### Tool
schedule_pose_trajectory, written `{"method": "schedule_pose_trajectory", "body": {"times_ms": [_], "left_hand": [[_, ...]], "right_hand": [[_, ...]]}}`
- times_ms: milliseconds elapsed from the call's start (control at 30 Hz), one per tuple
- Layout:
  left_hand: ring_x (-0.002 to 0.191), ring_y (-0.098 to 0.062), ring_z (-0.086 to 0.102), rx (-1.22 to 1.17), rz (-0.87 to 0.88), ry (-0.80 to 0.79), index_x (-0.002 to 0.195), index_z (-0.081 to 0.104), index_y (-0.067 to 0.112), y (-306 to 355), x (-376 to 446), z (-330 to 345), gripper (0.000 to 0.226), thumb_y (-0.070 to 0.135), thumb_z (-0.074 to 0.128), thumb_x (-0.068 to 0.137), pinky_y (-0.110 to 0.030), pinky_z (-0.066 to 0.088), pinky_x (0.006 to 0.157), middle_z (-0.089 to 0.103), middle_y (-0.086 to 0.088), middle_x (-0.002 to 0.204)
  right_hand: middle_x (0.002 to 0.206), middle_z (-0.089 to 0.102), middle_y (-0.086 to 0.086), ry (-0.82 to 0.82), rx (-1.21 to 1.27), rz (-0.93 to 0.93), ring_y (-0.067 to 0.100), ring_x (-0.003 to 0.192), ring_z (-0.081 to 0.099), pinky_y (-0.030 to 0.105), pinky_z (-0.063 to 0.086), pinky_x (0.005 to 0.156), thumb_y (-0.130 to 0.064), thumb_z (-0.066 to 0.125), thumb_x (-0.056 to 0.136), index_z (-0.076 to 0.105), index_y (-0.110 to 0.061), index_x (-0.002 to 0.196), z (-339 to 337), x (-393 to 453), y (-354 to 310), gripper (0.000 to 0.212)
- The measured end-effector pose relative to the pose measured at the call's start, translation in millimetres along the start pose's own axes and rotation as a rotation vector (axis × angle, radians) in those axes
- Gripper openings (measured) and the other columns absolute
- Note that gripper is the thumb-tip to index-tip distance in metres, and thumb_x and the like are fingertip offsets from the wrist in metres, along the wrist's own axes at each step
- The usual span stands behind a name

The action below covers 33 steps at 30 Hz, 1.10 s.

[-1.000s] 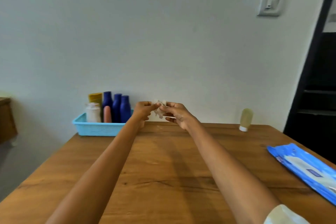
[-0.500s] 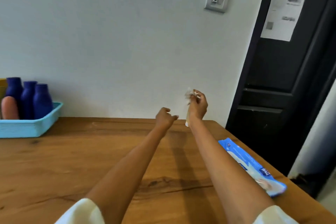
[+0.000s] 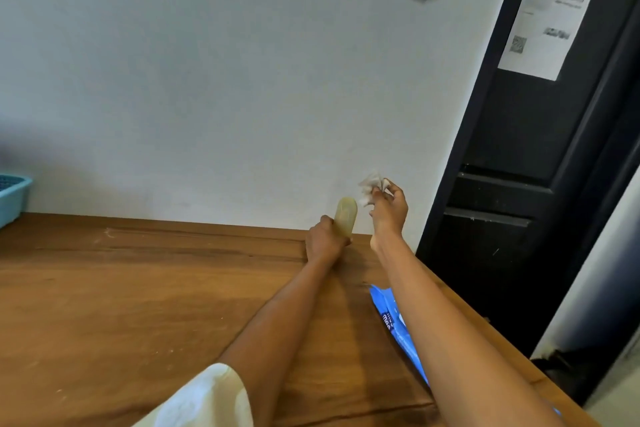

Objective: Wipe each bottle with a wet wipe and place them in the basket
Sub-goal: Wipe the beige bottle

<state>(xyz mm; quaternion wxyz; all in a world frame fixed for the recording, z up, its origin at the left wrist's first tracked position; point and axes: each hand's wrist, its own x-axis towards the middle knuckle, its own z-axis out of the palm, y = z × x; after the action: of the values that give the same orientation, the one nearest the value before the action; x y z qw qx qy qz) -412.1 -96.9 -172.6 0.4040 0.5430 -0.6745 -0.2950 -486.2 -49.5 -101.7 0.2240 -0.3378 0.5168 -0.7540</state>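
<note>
Bottle [image 3: 345, 217] stands upright at the table's [image 3: 138, 288] far edge, its lower half wrapped by the left hand [image 3: 323, 242], presumably to steady it for wiping. Right hand [image 3: 388, 206], just beside and slightly above that grip, pinches the crumpled wet wipe [image 3: 370, 185] in its fingertips (basket [image 3: 14, 196] lies well off to the left).

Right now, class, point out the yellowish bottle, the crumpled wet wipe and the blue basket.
yellowish bottle [image 3: 346, 217]: head view, on its upper body above the left hand.
crumpled wet wipe [image 3: 369, 188]: head view, on its bunched middle.
blue basket [image 3: 15, 199]: head view, on its side wall.
</note>
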Motion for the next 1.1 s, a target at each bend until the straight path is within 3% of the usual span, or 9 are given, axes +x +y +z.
{"method": "schedule_pose_trajectory", "body": {"times_ms": [133,200,300,400,500,633,733,933,1100], "left_hand": [[0.108,-0.025,0.059,-0.26,-0.001,-0.011,0.126,0.05,0.008,-8,-5,-23,0.057,0.027,0.074,0.078,-0.033,0.05,0.088,0.06,-0.01,0.121],[0.099,-0.023,0.062,-0.381,-0.01,-0.03,0.127,0.05,0.005,-7,-10,-47,0.059,0.028,0.075,0.079,-0.033,0.053,0.085,0.061,-0.01,0.118],[0.079,-0.016,0.063,-0.604,-0.013,-0.05,0.125,0.051,0.0,-2,-20,-92,0.054,0.023,0.072,0.081,-0.022,0.054,0.066,0.063,-0.007,0.1],[0.079,-0.014,0.066,-0.902,-0.023,-0.099,0.114,0.059,0.002,-1,-42,-144,0.036,0.023,0.066,0.086,-0.022,0.048,0.064,0.068,-0.003,0.091],[0.072,-0.011,0.064,-1.1,0.0,-0.15,0.1,0.061,0.007,3,-70,-199,0.019,0.023,0.059,0.091,-0.022,0.045,0.066,0.069,0.001,0.074],[0.075,-0.013,0.058,-1.139,0.058,-0.173,0.105,0.059,0.005,8,-108,-263,0.026,0.028,0.054,0.093,-0.023,0.045,0.066,0.063,-0.007,0.086],[0.073,-0.012,0.058,-1.168,0.088,-0.175,0.101,0.06,0.008,8,-128,-298,0.024,0.029,0.052,0.094,-0.023,0.045,0.065,0.062,-0.006,0.088],[0.074,-0.014,0.06,-1.223,0.13,-0.142,0.098,0.063,0.009,-6,-151,-346,0.026,0.032,0.057,0.087,-0.027,0.046,0.073,0.064,-0.005,0.082],[0.078,-0.014,0.06,-1.176,0.194,-0.166,0.107,0.062,0.009,-12,-154,-362,0.038,0.035,0.059,0.08,-0.027,0.047,0.077,0.063,-0.007,0.089]], "right_hand": [[0.103,0.062,0.001,-0.038,0.034,0.011,0.01,0.086,0.058,0.023,0.049,0.074,-0.011,0.054,0.094,0.058,-0.012,0.114,5,-10,1,0.021],[0.1,0.063,0.002,-0.026,0.102,0.024,0.009,0.082,0.058,0.018,0.049,0.065,-0.003,0.057,0.091,0.062,-0.012,0.104,12,-25,-5,0.016],[0.091,0.064,0.001,0.01,0.271,0.063,0.014,0.082,0.06,0.019,0.049,0.059,0.005,0.062,0.083,0.061,-0.017,0.082,29,-51,-27,0.022],[0.08,0.064,-0.005,-0.006,0.278,0.032,0.011,0.076,0.06,0.021,0.049,0.061,-0.006,0.065,0.085,0.06,-0.024,0.081,48,-83,-54,0.02],[0.066,0.064,-0.01,-0.04,0.203,-0.118,0.006,0.069,0.062,0.027,0.048,0.07,-0.018,0.065,0.086,0.061,-0.03,0.083,67,-121,-81,0.013],[0.078,0.069,0.0,-0.134,0.076,-0.315,0.013,0.072,0.065,0.019,0.048,0.063,-0.013,0.061,0.085,0.067,-0.024,0.086,97,-174,-111,0.014],[0.081,0.071,-0.007,-0.195,0.027,-0.403,0.013,0.077,0.067,0.027,0.053,0.07,-0.001,0.052,0.082,0.069,-0.024,0.08,118,-206,-125,0.029],[0.084,0.073,-0.009,-0.255,0.017,-0.434,0.008,0.084,0.067,0.033,0.056,0.078,0.001,0.052,0.082,0.07,-0.029,0.074,151,-249,-136,0.036],[0.1,0.072,-0.007,-0.379,0.0,-0.429,0.005,0.094,0.065,0.022,0.053,0.083,-0.01,0.056,0.088,0.074,-0.02,0.095,162,-271,-147,0.022]]}}
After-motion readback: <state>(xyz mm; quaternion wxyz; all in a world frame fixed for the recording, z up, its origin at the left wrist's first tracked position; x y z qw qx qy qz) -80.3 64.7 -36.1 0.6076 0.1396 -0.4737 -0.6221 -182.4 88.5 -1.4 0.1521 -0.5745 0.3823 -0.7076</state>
